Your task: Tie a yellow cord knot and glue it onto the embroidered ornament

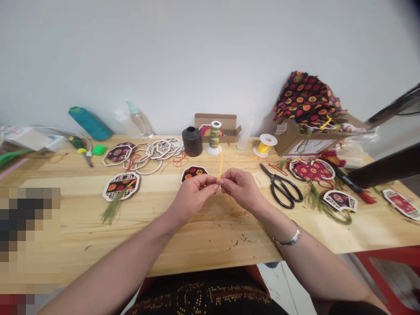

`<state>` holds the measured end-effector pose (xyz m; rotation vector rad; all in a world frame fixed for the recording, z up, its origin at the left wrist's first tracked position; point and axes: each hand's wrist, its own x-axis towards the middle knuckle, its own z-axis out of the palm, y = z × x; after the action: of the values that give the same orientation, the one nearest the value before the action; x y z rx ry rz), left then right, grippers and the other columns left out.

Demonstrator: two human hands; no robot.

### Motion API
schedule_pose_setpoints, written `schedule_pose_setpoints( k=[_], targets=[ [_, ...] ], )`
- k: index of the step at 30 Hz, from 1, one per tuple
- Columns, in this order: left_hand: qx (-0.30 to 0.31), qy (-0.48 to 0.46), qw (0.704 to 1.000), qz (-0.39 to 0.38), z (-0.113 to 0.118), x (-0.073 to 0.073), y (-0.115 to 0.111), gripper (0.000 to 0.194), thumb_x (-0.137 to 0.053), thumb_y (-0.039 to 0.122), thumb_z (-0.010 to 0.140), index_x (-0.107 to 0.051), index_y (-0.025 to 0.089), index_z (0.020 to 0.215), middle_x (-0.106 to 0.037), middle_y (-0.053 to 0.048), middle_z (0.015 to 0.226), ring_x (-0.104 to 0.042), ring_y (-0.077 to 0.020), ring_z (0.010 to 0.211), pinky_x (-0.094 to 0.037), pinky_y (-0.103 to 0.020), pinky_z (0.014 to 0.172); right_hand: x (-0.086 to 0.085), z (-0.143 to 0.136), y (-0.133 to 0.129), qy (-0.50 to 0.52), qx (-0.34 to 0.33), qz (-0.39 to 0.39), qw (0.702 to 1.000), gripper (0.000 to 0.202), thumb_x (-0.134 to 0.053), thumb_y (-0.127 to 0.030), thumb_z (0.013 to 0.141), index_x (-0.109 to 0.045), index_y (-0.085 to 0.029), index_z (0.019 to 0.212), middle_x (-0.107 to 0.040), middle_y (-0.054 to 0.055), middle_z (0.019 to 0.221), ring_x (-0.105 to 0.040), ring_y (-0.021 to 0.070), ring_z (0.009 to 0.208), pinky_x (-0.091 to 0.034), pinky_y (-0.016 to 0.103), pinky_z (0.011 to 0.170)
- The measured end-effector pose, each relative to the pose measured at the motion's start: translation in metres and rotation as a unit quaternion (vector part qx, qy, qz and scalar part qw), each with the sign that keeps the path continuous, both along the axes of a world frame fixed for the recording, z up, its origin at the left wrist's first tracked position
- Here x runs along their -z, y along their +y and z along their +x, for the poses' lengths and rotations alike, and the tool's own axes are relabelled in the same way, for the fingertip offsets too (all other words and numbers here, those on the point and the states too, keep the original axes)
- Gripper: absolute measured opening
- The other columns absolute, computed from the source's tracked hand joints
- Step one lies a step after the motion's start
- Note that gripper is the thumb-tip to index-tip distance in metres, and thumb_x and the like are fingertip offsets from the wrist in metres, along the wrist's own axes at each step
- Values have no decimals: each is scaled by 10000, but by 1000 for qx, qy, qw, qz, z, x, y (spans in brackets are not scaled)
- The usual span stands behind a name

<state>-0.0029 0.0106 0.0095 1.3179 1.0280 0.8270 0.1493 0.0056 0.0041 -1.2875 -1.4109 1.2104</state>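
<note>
head view, left to right across the wooden tabletop (98, 245): one teal thread cone (89, 123) lying on its side by the wall, then two clear plastic bottles (136, 120), then a loose heap of flat lattice-framed ornaments (147, 153), too overlapped to count, with one more ornament with a green tassel (121, 186) apart in front of it. next come one black spool (192, 141) and one upright green-and-gold spool (215, 136), one small open cardboard box (216, 122) behind them, and one yellow cord reel (265, 145).

at the middle, the left hand (193, 197) and right hand (241, 188) meet fingertip to fingertip, each grip pinched narrow on one yellow cord (220, 164). the cord rises from the pinch straight back to the upright spool; a second thin yellow strand runs from the hands toward the reel. one dark ornament (193, 173) lies just behind the left hand.

right of the hands lie one pair of black scissors (282, 188), several more tasselled ornaments (311, 170), and one larger box heaped with patterned fabric (305, 98).
</note>
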Motion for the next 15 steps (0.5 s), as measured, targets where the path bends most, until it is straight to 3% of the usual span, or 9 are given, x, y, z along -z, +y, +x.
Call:
schedule_pose_setpoints(
  k=[8,15],
  targets=[
    [-7,25,1000,-10,-2,3,1,137,-611,286,737,-636,161,686,-529,45,562,-334,-39,415,-227,-204,404,-4,0,0,18,3,-23,1000,201,-639,-307,724,-535,-159,636,-520,-49,510,-408,54,453,-313,195,446],
    [-13,34,999,6,-2,2,1,138,-618,276,726,-657,161,660,-564,34,572,-336,-43,424,-240,-215,417,-9,-1,0,44,0,-50,998,216,-655,-317,697,-529,-155,628,-509,-52,490,-402,49,437,-297,190,425]
  ],
)
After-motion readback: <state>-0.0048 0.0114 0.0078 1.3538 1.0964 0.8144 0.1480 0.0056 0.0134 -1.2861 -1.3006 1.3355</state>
